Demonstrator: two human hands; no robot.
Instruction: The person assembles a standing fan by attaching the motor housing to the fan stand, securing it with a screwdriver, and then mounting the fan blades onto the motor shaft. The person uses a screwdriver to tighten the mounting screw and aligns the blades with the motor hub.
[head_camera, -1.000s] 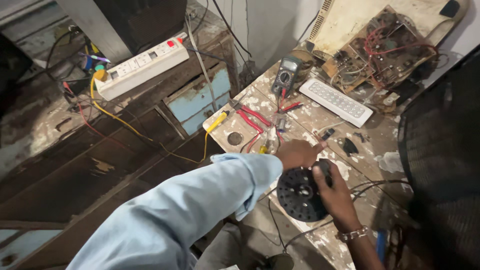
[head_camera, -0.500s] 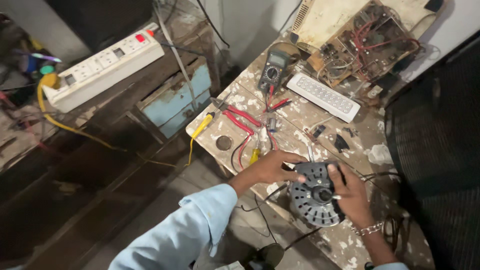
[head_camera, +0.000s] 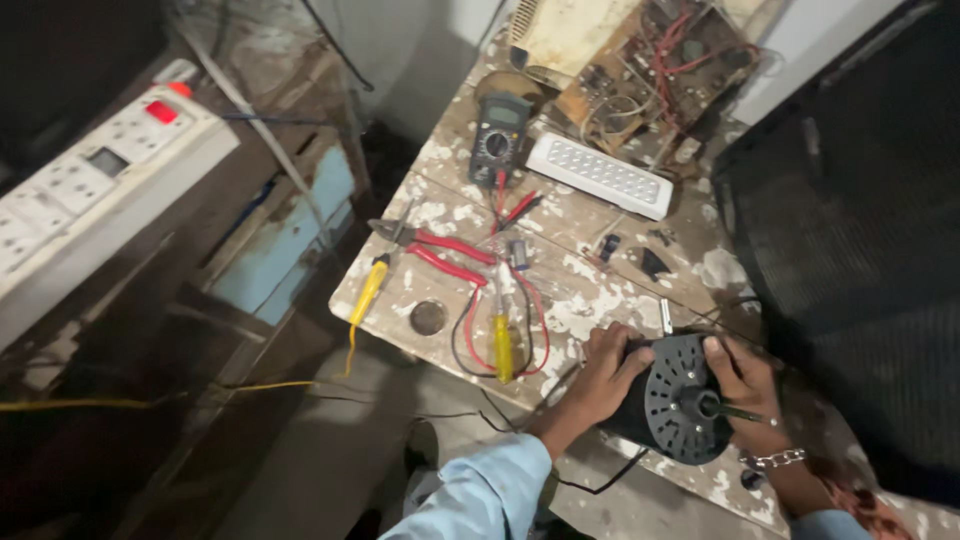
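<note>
A black round motor (head_camera: 672, 398) with a vented end plate and a short shaft lies on its side at the near edge of a paint-spattered wooden table (head_camera: 580, 290). My left hand (head_camera: 601, 372) grips its left side, fingers curled over the casing. My right hand (head_camera: 738, 376) holds its right rim, a chain bracelet on the wrist. Thin black wires trail from under the motor.
Left of the motor lie a yellow-handled screwdriver (head_camera: 502, 345), red-handled pliers (head_camera: 446, 254), another yellow tool (head_camera: 367, 291) and red leads. Farther back sit a multimeter (head_camera: 499, 137), a white LED panel (head_camera: 600, 176) and a circuit board (head_camera: 655, 75). A white power strip (head_camera: 95, 190) is far left, a black mesh panel (head_camera: 850, 220) right.
The view has swung right and closer to the table. Both hands stay on the motor, which now sits lower right in view, its vented end turned more toward me.
</note>
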